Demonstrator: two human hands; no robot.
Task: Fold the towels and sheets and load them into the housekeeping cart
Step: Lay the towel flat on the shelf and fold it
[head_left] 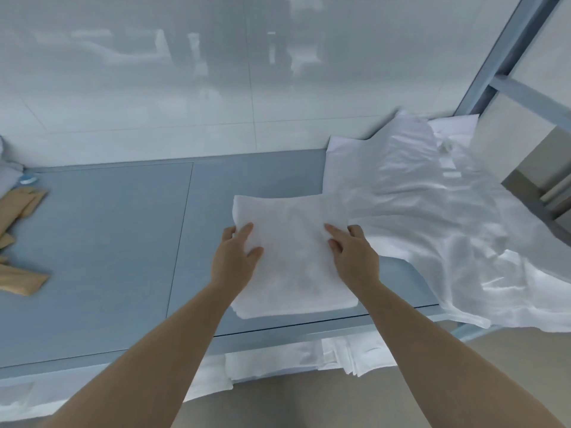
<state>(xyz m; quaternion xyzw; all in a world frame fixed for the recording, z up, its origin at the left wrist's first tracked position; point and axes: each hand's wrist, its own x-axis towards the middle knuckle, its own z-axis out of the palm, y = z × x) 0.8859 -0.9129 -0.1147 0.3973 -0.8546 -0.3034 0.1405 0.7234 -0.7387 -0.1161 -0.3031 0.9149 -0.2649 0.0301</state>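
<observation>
Both forearms reach up from the lower frame; left hand (236,253) and right hand (352,253) lie with fingers straight, gripping nothing, flat on the folded towel (293,257) mid-frame on the counter (108,242); press creases evenly, keeping edges square

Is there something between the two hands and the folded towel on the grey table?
Nothing visible. The left hand and the right hand already rest on the folded towel, fingers fairly straight on top. The crumpled sheet lies beside it, to the right.
</observation>
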